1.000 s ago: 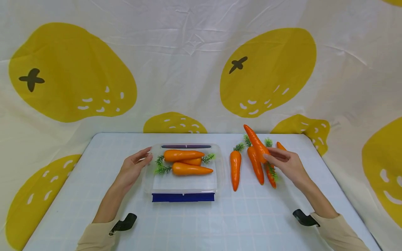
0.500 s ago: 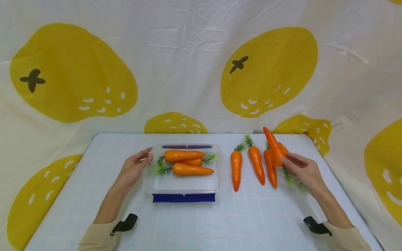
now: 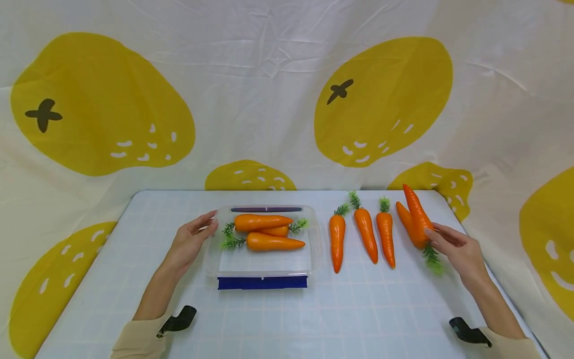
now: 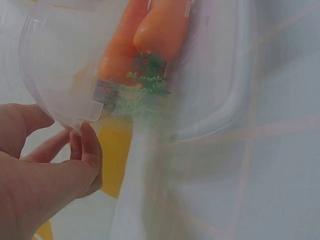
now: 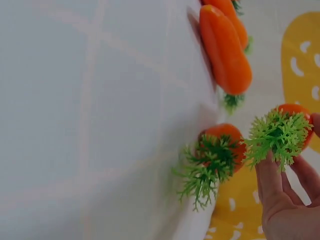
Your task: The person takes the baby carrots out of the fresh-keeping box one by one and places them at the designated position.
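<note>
At the left end of the clear plastic box (image 3: 263, 266), my left hand (image 3: 193, 239) pinches its rim near a side flap (image 4: 80, 109). Carrots (image 3: 274, 243) with green tops lie in this box, several seen through its clear wall in the left wrist view. My right hand (image 3: 459, 249) holds another carrot (image 3: 417, 212) by its thick end, leafy top (image 5: 279, 134) toward me and tip pointing away. That carrot overlaps one (image 3: 405, 219) lying on the table, whose own leaves (image 5: 202, 170) show below it in the right wrist view.
Three carrots (image 3: 337, 243) lie in a row right of the box, leaves toward the back. Dark blue latches (image 3: 262, 282) run along the box's front and back. The table (image 3: 358, 314) ends at a white curtain with yellow fruit prints (image 3: 385, 99).
My right hand has carried its carrot to the right, from over the row of carrots to over the rightmost one. The left hand stays at the box.
</note>
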`<state>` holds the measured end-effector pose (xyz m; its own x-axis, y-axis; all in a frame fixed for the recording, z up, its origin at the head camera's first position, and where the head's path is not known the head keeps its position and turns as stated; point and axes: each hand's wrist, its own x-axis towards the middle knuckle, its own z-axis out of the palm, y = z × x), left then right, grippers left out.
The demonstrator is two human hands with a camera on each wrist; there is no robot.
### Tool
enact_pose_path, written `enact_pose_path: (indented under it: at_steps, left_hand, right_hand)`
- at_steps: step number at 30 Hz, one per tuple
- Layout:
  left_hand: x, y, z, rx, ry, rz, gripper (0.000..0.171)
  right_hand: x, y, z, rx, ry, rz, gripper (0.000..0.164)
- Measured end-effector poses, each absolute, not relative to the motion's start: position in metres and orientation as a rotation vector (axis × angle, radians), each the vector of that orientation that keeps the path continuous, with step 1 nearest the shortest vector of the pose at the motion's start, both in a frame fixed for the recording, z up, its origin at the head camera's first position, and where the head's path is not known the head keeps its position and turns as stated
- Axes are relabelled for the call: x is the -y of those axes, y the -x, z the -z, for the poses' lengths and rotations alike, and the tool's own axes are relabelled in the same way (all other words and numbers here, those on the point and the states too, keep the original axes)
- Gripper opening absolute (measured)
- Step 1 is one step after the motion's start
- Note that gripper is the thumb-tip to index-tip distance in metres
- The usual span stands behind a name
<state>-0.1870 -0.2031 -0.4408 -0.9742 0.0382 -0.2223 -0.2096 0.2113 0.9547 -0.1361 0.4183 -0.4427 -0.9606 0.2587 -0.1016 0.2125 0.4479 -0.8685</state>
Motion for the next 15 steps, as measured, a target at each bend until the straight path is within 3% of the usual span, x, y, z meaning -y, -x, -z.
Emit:
enact_pose_path:
  at_steps: [7,15]
  left_hand:
    - [0.203,0.187,0.440,-2.280,0.170,-1.851,0.067]
    - [0.203,0.187,0.443,-2.277,0.175,-1.864,0.065]
  right_hand:
    - [-0.440,0.128,0.446,2.544,0.480,-1.651,0.063]
    - [-0.453,0.121,0.452,2.579,0.657,-1.588,0.083]
